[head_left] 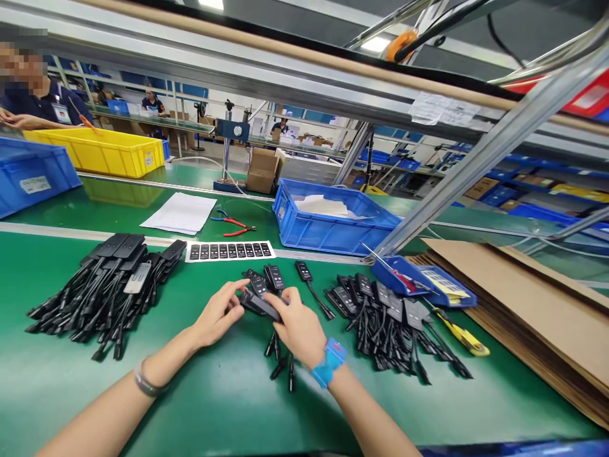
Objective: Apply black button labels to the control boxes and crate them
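Observation:
Both my hands meet over a small black controller [259,304] with a cable, lying on the green mat [200,393]. My left hand [219,313] pinches its left end with curled fingers. My right hand [295,325], with a blue watch on the wrist, grips its right end. A few more black controllers [275,277] lie just beyond my fingers. A white sticker sheet [229,251] with black labels lies further back. A large pile of black cabled units [107,282] sits to the left, and another pile [385,314] to the right.
A blue bin [328,222] stands behind, red-handled pliers [234,225] and white paper [181,212] beside it. A blue tray [419,279], a yellow knife [461,336] and cardboard sheets [537,311] lie right. A yellow bin [104,152] and a blue bin [31,174] stand far left, near a seated person [33,95].

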Available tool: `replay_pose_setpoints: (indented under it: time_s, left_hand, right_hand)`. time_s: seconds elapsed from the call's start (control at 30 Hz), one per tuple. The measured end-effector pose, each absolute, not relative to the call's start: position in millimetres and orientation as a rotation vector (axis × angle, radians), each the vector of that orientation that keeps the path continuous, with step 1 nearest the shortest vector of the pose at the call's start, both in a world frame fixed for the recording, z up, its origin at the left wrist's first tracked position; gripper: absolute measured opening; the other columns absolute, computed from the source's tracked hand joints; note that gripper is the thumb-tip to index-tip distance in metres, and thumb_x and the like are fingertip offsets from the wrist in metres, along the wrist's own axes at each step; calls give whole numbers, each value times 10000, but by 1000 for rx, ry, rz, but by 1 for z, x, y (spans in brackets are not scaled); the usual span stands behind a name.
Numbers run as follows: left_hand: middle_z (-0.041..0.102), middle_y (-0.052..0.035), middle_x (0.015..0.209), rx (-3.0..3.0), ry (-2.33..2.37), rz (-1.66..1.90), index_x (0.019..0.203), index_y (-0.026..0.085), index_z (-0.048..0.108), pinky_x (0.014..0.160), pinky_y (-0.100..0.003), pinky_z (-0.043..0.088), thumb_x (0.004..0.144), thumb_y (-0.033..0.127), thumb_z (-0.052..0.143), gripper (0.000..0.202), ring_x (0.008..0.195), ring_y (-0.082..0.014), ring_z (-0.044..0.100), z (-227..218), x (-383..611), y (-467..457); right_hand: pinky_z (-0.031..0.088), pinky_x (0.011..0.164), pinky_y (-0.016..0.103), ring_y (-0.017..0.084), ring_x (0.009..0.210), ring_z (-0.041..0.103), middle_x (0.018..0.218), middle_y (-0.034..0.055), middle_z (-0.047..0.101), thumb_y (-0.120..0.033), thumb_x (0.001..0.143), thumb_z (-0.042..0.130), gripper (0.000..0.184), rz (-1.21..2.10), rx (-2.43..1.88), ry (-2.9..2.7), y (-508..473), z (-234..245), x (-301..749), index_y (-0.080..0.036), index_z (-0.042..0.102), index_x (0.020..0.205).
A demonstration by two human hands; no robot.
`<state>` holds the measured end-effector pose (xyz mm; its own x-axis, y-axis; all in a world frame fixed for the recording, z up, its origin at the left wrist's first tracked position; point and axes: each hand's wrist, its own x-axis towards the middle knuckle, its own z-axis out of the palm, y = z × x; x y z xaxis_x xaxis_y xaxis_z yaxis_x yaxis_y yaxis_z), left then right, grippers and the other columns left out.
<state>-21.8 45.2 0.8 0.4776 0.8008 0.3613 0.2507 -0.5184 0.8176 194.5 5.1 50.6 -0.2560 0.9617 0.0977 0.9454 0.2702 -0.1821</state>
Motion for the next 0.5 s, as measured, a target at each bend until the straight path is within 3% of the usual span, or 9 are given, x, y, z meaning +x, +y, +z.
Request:
replay_pose_setpoints:
  time_s: [0.07, 0.17, 0.27, 0.4, 0.5]
  left_hand:
    - [589, -99, 1200, 1973, 692, 893, 1387, 227, 435, 690, -280, 516, 882, 485, 583, 586, 802, -162, 607, 4, -26, 40]
    - [672, -43, 938, 2068, 692, 744, 1056, 200, 656, 749, -281, 483, 844, 399, 669, 291, 818, -172, 606, 6, -29, 36]
    - [634, -25, 882, 2184, 706, 674, 870, 198, 674, 784, -292, 463, 773, 330, 748, 179, 859, -182, 580, 6, -30, 35]
    - [536, -64, 1107, 2242, 736, 723, 815, 195, 639, 893, -338, 462, 722, 253, 772, 173, 1041, -221, 517, 5, -28, 35]
    - [507, -76, 1166, 2206, 732, 743, 814, 188, 600, 895, -339, 469, 723, 260, 774, 209, 1059, -223, 517, 4, -29, 36]
  right_hand:
    - [532, 708, 343, 181, 754, 618, 1114, 64, 469, -108, 775, 594, 574, 318, -1753, -2399, -2, 50, 188, -295, 538, 1315]
    - [524, 862, 392, 253, 983, 616, 1155, 78, 501, -251, 696, 775, 787, 744, -1612, -2357, -3, 48, 186, -254, 446, 1412]
    - [427, 1045, 441, 299, 1242, 498, 1305, 132, 480, -346, 687, 809, 954, 981, -1501, -2205, -3, 48, 187, -195, 322, 1494]
    - [280, 1162, 487, 289, 1436, 286, 1545, 163, 298, -335, 887, 598, 768, 1029, -1337, -2135, -7, 44, 177, -179, 212, 1533]
    - [390, 1103, 435, 222, 1329, 467, 1459, 139, 455, -236, 961, 429, 577, 1059, -1227, -2095, -1, 37, 170, -196, 247, 1507]
